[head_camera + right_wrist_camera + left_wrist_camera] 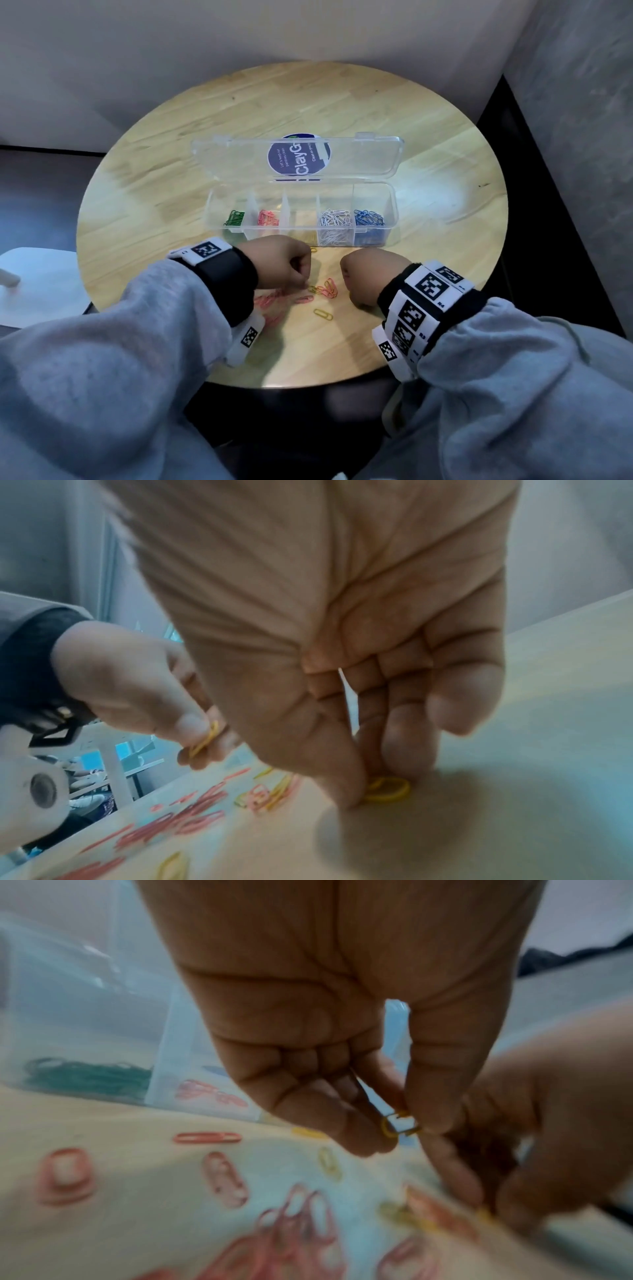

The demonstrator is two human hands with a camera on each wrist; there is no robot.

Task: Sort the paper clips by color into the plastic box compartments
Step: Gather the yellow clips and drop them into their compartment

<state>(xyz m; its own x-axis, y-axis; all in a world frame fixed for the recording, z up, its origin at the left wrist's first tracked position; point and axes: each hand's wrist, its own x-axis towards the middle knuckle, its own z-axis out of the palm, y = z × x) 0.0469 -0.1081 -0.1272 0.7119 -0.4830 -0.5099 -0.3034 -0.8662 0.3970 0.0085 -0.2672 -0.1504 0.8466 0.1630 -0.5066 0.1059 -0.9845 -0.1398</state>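
Observation:
A clear plastic box lies open on the round wooden table. Its compartments hold, left to right, green, pink, yellow, white and blue clips. In front of it lie loose pink clips and a yellow clip. My left hand pinches a yellow clip between thumb and fingers just above the pile. My right hand points down, thumb and fingertips pinching another yellow clip that lies on the table.
The box lid lies flat behind the compartments, over a round blue sticker. A white chair stands at the left below the table. Grey walls close the corner behind and to the right; the table's near edge is under my wrists.

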